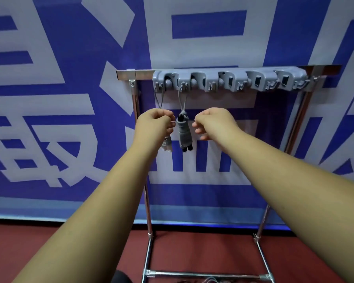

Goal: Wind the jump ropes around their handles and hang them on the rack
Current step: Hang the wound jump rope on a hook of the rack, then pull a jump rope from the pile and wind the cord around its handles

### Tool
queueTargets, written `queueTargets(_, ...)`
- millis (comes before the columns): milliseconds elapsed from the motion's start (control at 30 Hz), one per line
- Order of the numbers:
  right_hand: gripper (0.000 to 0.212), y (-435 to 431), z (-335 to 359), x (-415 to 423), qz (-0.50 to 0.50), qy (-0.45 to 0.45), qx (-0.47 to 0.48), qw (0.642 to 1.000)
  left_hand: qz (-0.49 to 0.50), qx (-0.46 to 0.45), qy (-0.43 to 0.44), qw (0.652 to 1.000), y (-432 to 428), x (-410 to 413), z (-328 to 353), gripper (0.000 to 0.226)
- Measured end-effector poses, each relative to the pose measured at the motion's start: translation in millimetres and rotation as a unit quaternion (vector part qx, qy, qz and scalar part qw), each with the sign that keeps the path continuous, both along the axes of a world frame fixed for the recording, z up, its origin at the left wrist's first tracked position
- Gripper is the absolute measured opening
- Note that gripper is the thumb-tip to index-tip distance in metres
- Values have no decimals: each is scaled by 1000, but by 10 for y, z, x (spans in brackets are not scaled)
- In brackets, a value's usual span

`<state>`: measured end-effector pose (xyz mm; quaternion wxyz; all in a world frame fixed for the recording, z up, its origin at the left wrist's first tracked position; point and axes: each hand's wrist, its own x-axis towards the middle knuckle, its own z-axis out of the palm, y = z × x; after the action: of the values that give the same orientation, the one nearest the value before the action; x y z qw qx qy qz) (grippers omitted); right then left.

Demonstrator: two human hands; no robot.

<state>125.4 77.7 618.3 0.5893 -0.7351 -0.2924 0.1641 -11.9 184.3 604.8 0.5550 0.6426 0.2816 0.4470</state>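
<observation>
Both forearms stretch up toward the rack (143, 74), where two wound ropes hang.

On the rack's top rail sits a grey holder strip (233, 80), and only its two leftmost hooks are taken (the ones to the right look bare). The second bundle (184, 133) dangles by its loop between my hands, touched by neither. The first bundle (167, 144) hangs behind my left hand (154, 124), whose fingers are curled close in front of it, and I cannot tell whether they pinch its loop or hold nothing. My right hand (213, 121) is loosely curled and holds nothing, just beside the second bundle. I judge two ropes done. Something cord-like lies on the floor at the rack's foot (208, 280), possibly more rope to wind, but it is too cut off to tell.
</observation>
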Motion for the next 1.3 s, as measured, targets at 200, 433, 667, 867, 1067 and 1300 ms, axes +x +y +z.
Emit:
queueTargets(200,18,-454,-1155,56,27,-52,-120,991,-34,-83,110,990,-284,-190,-1056,20)
queueTargets(433,18,-795,-2665,187,86,28,-287,954,-124,-172,261,942,-653,-63,-2540,12)
queueTargets(667,16,-1143,-4057,122,121,132,-387,904,-186,-236,391,870,-821,150,-3910,12)
queueTargets(867,21,-1470,-5062,130,93,232,-432,867,-197,-233,511,803,-885,162,-5092,16)
queueTargets(1067,22,-1690,-5782,51,87,262,-486,830,-245,-149,616,733,-1055,98,-5908,32)
queueTargets(1300,25,-1614,-5999,-6,116,239,-496,827,-316,-106,642,691,-1158,71,-6105,76)
